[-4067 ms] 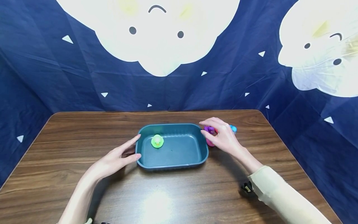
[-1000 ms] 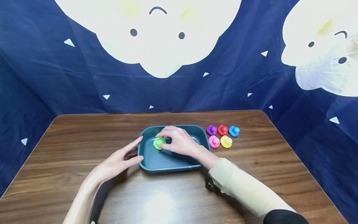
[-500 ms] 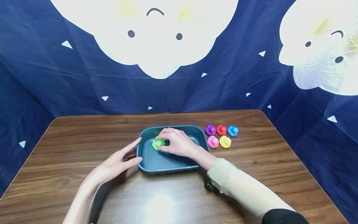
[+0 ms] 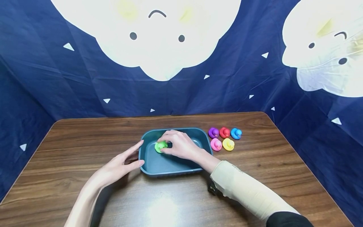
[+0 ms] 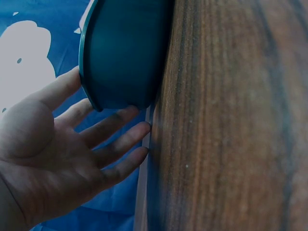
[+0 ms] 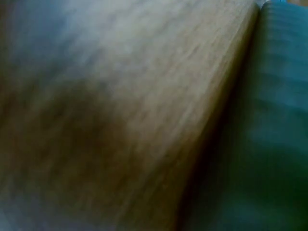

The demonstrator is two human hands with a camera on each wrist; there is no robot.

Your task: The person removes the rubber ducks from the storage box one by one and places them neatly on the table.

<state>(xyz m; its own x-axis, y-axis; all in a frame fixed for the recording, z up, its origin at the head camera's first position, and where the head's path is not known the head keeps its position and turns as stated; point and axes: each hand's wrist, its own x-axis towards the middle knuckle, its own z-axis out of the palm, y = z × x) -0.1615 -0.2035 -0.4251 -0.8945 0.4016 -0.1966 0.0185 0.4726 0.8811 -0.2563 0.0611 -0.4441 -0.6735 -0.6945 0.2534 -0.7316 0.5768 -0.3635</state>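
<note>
A teal plastic basin sits on the wooden table. Inside it, toward the left, is a green rubber duck, which my right hand pinches between thumb and fingers. The fingers partly cover the duck. At the basin's left end my left hand touches the rim with thumb and forefinger spread. The left wrist view shows those left-hand fingers extended loosely against the basin's wall. Only the basin's ribbed side and blurred table show in the right wrist view; the right hand is out of it.
Right of the basin stand purple, red, blue, pink and yellow ducks in two rows. A dark blue cloud-patterned cloth hangs behind the table.
The right hand has gone left from beside the other ducks to the green duck in the basin. Over the last second that duck has turned slightly. The left hand stays at the rim.
</note>
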